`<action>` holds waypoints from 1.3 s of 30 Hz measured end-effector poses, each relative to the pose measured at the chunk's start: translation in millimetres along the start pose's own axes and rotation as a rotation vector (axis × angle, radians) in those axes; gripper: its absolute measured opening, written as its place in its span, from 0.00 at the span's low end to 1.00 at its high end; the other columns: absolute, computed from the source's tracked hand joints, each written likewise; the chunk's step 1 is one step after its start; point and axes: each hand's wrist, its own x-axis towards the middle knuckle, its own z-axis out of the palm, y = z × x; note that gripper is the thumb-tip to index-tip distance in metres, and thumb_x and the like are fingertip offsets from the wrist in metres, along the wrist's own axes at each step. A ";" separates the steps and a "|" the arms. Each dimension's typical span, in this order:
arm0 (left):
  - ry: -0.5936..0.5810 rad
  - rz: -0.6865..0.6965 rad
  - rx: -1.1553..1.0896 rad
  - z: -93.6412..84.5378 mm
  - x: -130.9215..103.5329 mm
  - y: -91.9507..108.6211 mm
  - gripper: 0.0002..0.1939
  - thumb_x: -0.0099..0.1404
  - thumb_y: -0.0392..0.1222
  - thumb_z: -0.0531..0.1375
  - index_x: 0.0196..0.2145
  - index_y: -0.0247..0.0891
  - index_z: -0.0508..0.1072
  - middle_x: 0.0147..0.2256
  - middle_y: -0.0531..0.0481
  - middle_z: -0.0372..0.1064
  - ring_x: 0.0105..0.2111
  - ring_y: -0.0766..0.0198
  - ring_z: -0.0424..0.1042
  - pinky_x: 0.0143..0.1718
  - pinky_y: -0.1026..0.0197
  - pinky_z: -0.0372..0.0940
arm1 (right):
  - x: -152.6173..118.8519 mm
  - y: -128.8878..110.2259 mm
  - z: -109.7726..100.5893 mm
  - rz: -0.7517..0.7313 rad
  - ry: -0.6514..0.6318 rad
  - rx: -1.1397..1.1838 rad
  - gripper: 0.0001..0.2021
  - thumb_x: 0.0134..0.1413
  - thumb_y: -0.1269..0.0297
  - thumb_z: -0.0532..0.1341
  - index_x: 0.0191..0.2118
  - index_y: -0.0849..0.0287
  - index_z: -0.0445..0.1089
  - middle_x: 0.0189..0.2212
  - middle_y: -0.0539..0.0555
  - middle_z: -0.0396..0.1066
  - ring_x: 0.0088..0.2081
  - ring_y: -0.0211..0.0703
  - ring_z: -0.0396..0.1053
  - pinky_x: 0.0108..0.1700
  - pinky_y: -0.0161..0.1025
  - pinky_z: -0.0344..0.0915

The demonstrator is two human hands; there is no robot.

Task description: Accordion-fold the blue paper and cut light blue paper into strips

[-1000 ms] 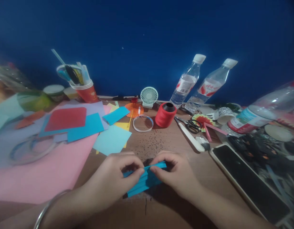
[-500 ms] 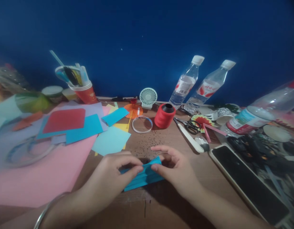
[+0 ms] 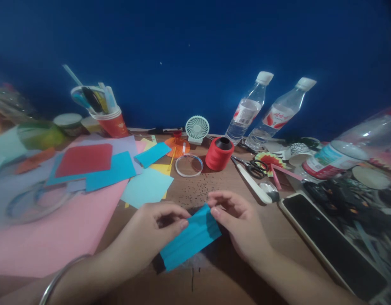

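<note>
A creased sheet of blue paper (image 3: 191,239) is tilted above the brown table at the lower middle. My left hand (image 3: 157,226) pinches its upper left edge between thumb and fingers. At the upper right corner, the thumb and fingers of my right hand (image 3: 238,218) close on the same paper. Faint parallel fold lines run along the sheet. Beyond my hands, small dark specks (image 3: 198,188) are scattered on the tabletop. A pale blue paper piece (image 3: 147,186) lies past my left hand.
Pink paper (image 3: 56,245) and coloured sheets cover the left side. A red thread spool (image 3: 219,154), scissors (image 3: 255,168), a small fan (image 3: 197,129) and a clear ring (image 3: 189,166) stand or lie ahead. A phone (image 3: 329,245) lies right; water bottles (image 3: 246,110) stand behind.
The blue paper's face has turned more toward me, showing a broader, flatter surface, and its lower left end has dropped. My right hand has shifted slightly right. Both hands still hold the paper.
</note>
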 end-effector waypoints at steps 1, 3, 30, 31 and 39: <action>-0.001 0.004 0.007 0.3 0.1 0.0 0.05 0.58 0.40 0.59 0.30 0.43 0.76 0.29 0.56 0.74 0.31 0.65 0.71 0.31 0.67 0.63 | -0.6 -1.5 1.1 0.014 -0.038 -0.002 0.16 0.41 0.69 0.68 0.39 0.49 0.73 0.34 0.46 0.73 0.35 0.35 0.68 0.35 0.30 0.64; -0.005 0.017 0.028 1.3 -0.2 0.0 0.05 0.57 0.39 0.58 0.29 0.43 0.76 0.28 0.56 0.73 0.30 0.65 0.70 0.31 0.67 0.62 | -2.1 -3.8 4.2 0.070 -0.134 -0.056 0.19 0.37 0.71 0.69 0.40 0.50 0.72 0.34 0.47 0.72 0.35 0.37 0.68 0.34 0.32 0.64; -0.070 -0.050 0.046 6.2 -1.6 0.0 0.06 0.56 0.42 0.59 0.26 0.39 0.74 0.24 0.55 0.69 0.27 0.65 0.67 0.27 0.66 0.61 | -6.6 -6.3 7.0 0.064 -0.158 -0.302 0.06 0.47 0.63 0.62 0.27 0.56 0.76 0.23 0.49 0.73 0.26 0.38 0.66 0.28 0.34 0.60; -0.076 -0.048 0.054 6.1 -1.5 0.0 0.06 0.56 0.42 0.58 0.27 0.39 0.74 0.24 0.55 0.69 0.27 0.65 0.67 0.27 0.65 0.61 | -6.0 -6.6 7.5 0.061 -0.139 -0.344 0.05 0.46 0.64 0.63 0.26 0.57 0.75 0.22 0.49 0.72 0.25 0.38 0.65 0.28 0.34 0.60; -0.095 -0.054 0.123 -6.0 5.8 2.5 0.08 0.56 0.43 0.58 0.28 0.39 0.76 0.27 0.53 0.73 0.29 0.63 0.69 0.29 0.64 0.61 | 0.0 -6.0 3.9 0.080 -0.040 -0.416 0.05 0.45 0.63 0.63 0.24 0.57 0.74 0.20 0.48 0.70 0.24 0.37 0.64 0.25 0.33 0.58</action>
